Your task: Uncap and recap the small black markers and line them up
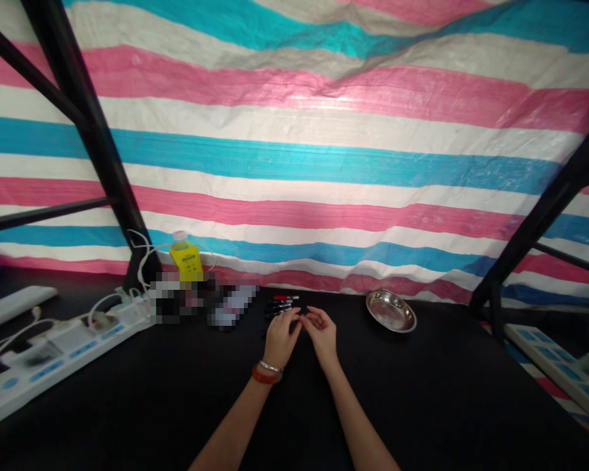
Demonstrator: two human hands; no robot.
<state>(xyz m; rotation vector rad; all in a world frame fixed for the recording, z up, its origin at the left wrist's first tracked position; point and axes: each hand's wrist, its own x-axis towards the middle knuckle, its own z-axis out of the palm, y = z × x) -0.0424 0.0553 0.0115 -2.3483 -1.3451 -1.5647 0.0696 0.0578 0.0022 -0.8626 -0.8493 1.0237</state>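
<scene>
My left hand (281,338) and my right hand (322,332) come together over the black table, fingertips almost touching. The fingers of both are closed in a pinch. A small dark bit shows between the fingertips, too small to name. Just beyond and left of my left hand lies a row of slim pen-like pieces: a red one (285,297) with a silver end, and several black ones (277,305) with silvery parts. My left fingers partly cover this row. A silver bangle and a reddish bracelet circle my left wrist.
A shiny round metal dish (391,311) rests to the right. On the left are a long white power strip (78,353) with cables, a yellow-labelled bottle (185,258) and a blurred-out flat object (233,306). Another power strip (552,366) is at far right. Striped sheeting hangs behind.
</scene>
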